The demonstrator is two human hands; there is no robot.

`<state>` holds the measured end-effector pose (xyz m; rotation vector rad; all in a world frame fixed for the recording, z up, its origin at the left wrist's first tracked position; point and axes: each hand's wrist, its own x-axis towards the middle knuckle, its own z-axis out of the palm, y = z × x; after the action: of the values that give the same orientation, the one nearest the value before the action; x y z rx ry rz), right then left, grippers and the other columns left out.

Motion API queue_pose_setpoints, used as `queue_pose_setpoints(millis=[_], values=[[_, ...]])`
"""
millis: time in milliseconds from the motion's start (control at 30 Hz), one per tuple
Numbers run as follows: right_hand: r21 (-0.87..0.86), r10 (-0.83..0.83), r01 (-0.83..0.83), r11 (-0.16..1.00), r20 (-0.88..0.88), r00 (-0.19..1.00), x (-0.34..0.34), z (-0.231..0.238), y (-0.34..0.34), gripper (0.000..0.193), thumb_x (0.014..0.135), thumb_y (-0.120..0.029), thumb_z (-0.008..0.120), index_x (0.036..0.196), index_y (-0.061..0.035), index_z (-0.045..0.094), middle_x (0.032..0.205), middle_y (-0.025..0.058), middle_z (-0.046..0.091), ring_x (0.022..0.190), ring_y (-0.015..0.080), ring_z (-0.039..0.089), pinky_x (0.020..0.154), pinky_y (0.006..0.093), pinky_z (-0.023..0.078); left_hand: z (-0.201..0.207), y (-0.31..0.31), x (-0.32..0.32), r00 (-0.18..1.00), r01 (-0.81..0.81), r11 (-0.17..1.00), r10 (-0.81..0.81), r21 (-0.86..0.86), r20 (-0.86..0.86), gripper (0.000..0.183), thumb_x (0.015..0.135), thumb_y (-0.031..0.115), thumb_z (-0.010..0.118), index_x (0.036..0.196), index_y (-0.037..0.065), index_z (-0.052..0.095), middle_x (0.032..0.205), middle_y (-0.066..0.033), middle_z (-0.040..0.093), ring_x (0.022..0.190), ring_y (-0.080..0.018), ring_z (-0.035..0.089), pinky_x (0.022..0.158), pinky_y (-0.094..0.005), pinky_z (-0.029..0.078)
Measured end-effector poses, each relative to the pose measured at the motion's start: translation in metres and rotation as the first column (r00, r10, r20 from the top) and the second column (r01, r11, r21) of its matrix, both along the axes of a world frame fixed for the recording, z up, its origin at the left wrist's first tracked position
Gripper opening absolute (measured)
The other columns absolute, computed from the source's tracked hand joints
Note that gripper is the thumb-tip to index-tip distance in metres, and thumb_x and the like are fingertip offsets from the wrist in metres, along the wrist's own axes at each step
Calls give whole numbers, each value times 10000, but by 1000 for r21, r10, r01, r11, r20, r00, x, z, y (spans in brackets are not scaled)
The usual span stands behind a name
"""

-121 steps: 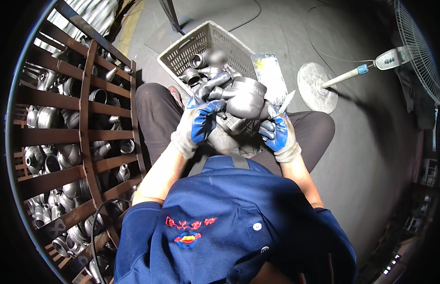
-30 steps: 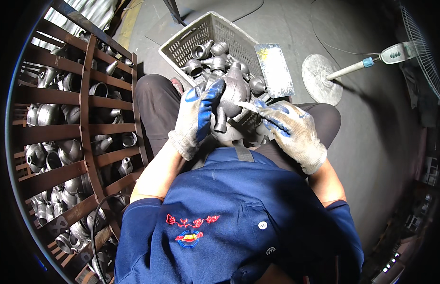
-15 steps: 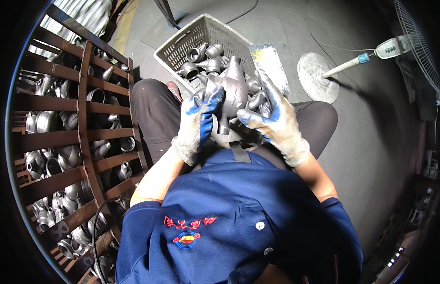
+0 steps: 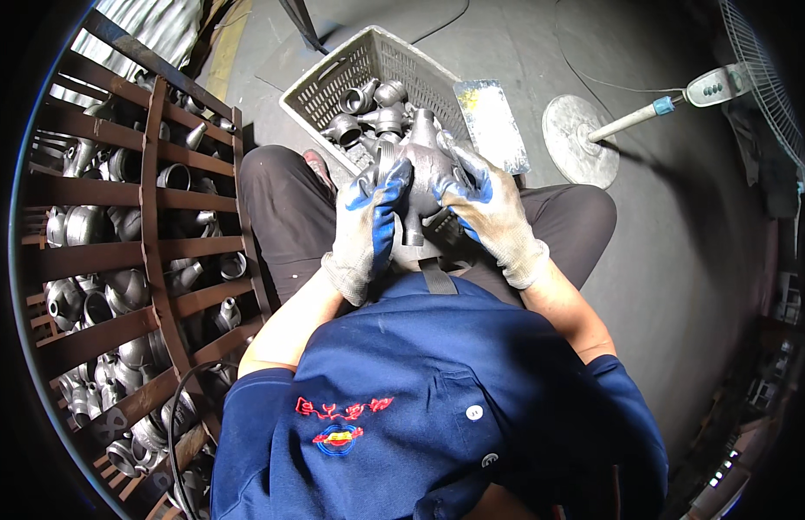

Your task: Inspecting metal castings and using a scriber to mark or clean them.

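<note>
Between my gloved hands is a grey metal casting with a rounded body, a neck pointing away from me and a narrow stub toward me. My left hand grips its left side, thumb laid along the ribbed round opening. On the other side, my right hand is closed against the casting's right flank. Both gloves are white knit with blue palms, and some fingertips are hidden behind the part. The casting is held over my lap, just in front of a grey plastic crate that holds several similar castings.
At my left stands a brown metal-barred rack filled with grey castings. A speckled flat board is at the crate's right side. Farther right is a floor fan with a round base, its cable running over the floor.
My right hand has moved left and closed onto the casting, where before its fingers were spread beside it. The casting has shifted slightly left. My left hand keeps its hold.
</note>
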<state>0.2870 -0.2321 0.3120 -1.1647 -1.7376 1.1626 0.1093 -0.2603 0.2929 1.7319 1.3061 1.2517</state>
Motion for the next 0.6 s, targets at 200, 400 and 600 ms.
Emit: queue_pose_setpoints(millis=[200,400,600], values=[[257,-29,-14,966,163,986,4,6,-6,503,789,-166,654,1244,-7,512,1156,170,595,1002,220,608,835,292,494,-3,7,-11,950,27,983,30,181,-310,306,800,-31,528,1101,-68,564,967,-164,634,874,-248,626,785,-320,482],[-465,-257,29,885,-434,863,36,8,-4,376,883,-162,541,1204,33,528,890,59,649,562,18,483,450,136,381,-19,8,-15,992,-11,977,37,214,-118,598,641,-191,472,1225,-60,487,1157,-226,571,1090,-341,558,936,-374,440],[-485,-315,-9,875,-582,749,33,-15,9,393,900,-196,552,1234,5,504,850,23,629,517,14,421,403,146,293,-34,10,-8,982,46,997,-57,66,179,585,659,-163,541,1228,-35,500,1189,-212,560,1115,-324,546,940,-360,435]])
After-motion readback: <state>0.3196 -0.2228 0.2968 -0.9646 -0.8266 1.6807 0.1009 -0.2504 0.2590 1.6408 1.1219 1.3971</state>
